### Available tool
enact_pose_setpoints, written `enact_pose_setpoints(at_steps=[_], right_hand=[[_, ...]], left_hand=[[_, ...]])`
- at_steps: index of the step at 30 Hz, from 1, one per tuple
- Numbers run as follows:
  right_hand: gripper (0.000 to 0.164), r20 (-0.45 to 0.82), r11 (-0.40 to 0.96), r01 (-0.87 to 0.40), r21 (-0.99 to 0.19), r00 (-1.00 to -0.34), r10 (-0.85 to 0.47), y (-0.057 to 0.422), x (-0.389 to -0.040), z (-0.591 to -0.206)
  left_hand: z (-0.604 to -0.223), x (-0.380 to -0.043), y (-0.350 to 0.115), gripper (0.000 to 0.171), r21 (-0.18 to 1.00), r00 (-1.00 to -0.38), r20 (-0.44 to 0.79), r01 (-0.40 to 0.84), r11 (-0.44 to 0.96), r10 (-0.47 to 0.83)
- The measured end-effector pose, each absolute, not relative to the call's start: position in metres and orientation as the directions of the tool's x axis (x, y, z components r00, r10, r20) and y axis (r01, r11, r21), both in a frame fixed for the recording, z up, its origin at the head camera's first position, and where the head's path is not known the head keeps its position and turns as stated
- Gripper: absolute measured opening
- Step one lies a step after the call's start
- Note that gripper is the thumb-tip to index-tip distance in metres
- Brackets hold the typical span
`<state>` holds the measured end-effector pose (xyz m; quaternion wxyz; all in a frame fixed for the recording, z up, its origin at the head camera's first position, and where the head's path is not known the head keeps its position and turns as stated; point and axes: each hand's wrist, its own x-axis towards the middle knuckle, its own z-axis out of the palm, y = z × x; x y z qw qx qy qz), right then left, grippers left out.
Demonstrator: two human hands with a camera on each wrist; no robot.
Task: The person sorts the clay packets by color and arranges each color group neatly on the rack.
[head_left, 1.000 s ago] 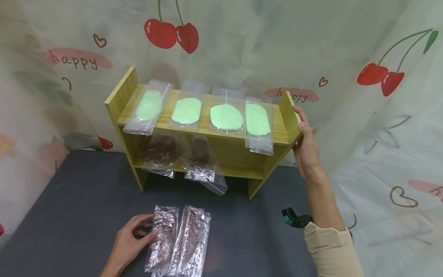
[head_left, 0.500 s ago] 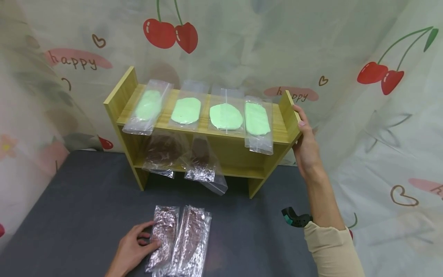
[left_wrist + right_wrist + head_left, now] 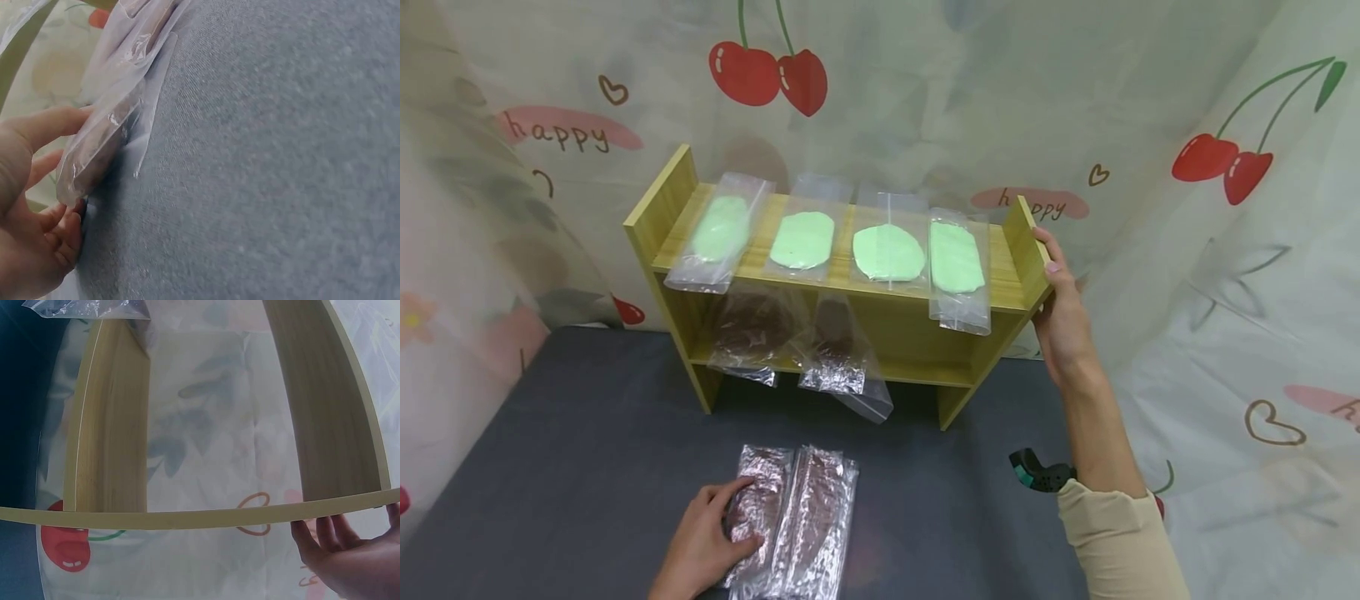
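While left hand point(image 3: 703, 537) on silvery bag point(image 3: 766, 504), "happy" point(image 3: 559, 132) on curtain point(image 3: 925, 108).

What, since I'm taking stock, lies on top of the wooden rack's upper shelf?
Clear bags holding four flat, pale green pieces lie in a row across the upper shelf; what lies directly beneath those pieces is covered and cannot be seen.

A curtained booth: cherry-print cloth point(image 3: 970, 108) surrounds a dark tabletop point(image 3: 580, 467)
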<state>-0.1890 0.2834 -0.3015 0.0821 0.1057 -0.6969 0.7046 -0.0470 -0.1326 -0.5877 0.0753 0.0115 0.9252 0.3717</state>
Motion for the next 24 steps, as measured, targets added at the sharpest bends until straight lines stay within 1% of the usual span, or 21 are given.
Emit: enact_pose_setpoints(at_steps=[2, 8, 11, 17, 20, 24], right_hand=[[0.048, 0.264, -0.018, -0.264, -0.964, -0.964, -0.033, 0.283, -0.189, -0.302], [0.048, 0.264, -0.015, -0.264, -0.964, -0.964, -0.028, 0.284, -0.189, -0.302], [0.048, 0.266, -0.014, -0.266, -0.964, -0.963, -0.027, 0.283, -0.189, -0.302], [0.048, 0.262, -0.008, -0.262, -0.965, -0.965, -0.026, 0.283, -0.189, -0.302], [0.048, 0.262, -0.003, -0.262, -0.965, -0.965, -0.022, 0.283, -0.189, -0.303], [0.048, 0.267, -0.003, -0.267, -0.964, -0.964, -0.022, 0.283, -0.189, -0.303]], left_hand=[[-0.586, -0.047, -0.13, 0.083, 0.664, -0.988, -0.141, -0.043, 0.746, 0.069], [-0.575, -0.047, -0.122, 0.081, 0.643, -0.975, -0.218, -0.107, 0.759, 0.047], [-0.571, -0.047, -0.118, 0.081, 0.637, -0.973, -0.227, -0.112, 0.762, 0.047], [-0.57, -0.046, -0.115, 0.082, 0.677, -0.973, -0.23, -0.134, 0.724, 0.035], [-0.571, -0.044, -0.117, 0.083, 0.7, -0.984, -0.174, -0.095, 0.708, 0.039], [-0.573, -0.041, -0.121, 0.084, 0.725, -0.999, -0.031, 0.004, 0.688, 0.039]])
